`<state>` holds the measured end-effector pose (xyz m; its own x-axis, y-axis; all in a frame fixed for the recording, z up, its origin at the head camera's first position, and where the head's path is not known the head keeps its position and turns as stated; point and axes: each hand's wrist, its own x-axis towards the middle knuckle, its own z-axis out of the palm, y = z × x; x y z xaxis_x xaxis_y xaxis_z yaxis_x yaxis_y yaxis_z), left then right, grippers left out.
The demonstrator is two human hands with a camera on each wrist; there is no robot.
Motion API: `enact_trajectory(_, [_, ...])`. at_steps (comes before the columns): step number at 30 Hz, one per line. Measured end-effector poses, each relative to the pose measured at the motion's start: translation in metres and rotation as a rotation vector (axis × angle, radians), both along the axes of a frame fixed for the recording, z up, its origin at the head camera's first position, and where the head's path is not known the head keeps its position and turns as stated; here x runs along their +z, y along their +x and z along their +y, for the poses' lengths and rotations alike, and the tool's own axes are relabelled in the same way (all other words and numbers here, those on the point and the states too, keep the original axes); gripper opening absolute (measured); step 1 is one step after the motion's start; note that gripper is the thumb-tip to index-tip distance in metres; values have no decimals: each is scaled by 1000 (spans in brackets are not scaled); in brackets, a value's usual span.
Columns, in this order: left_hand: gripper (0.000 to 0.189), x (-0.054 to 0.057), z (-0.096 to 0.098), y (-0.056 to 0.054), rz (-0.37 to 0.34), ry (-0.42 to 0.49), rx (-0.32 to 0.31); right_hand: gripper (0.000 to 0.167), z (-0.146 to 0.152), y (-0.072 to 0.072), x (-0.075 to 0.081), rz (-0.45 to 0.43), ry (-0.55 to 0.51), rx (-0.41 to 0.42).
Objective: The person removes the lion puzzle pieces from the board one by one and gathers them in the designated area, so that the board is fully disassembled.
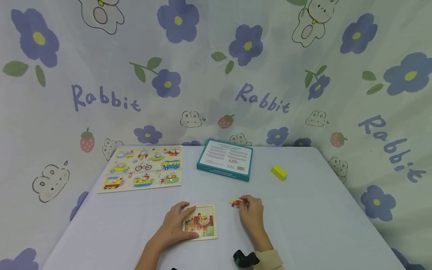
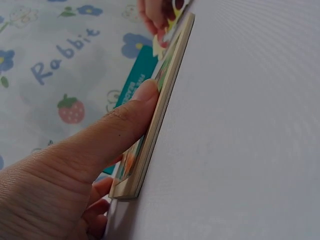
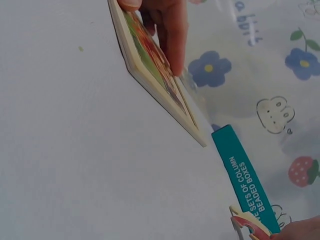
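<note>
A small square wooden jigsaw tray lies on the table, with several pieces in it forming a cartoon animal picture; its upper part shows bare wood. My left hand holds the tray from its left side, thumb at the near edge and fingers over the far left corner. In the left wrist view the thumb presses on the tray's rim. Right of the tray, my right hand pinches a red and cream puzzle piece between thumb and fingers. The right wrist view shows this piece at its bottom edge.
A teal-edged box lies behind the tray. At the back left is a wooden vehicle puzzle board. A yellow block sits at the right. Near my right wrist is a black object. A patterned curtain hangs behind the table.
</note>
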<state>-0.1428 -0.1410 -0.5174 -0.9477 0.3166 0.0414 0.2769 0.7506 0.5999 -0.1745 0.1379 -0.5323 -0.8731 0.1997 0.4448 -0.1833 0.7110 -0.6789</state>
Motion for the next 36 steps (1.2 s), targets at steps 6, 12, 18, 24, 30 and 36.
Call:
enact_trajectory(6, [90,0,0,-1,-8,-10,4,8,5,0,0,-23,16,-2])
enact_trajectory(12, [89,0,-1,-3,16,-1,5,5,6,-1,1,-104,45,-47])
enact_trajectory(18, [90,-2,-1,-2,17,-7,2,5,7,0,3,-178,34,-76])
enact_trajectory(24, [89,-2,1,-2,17,-8,2,6,10,1,6,-182,23,-68])
enact_trajectory(30, [89,-2,0,-3,30,-5,-11,7,11,1,7,-165,52,-70])
enact_trajectory(36, [89,-4,-2,-3,59,1,-28,7,8,1,5,-177,81,-74])
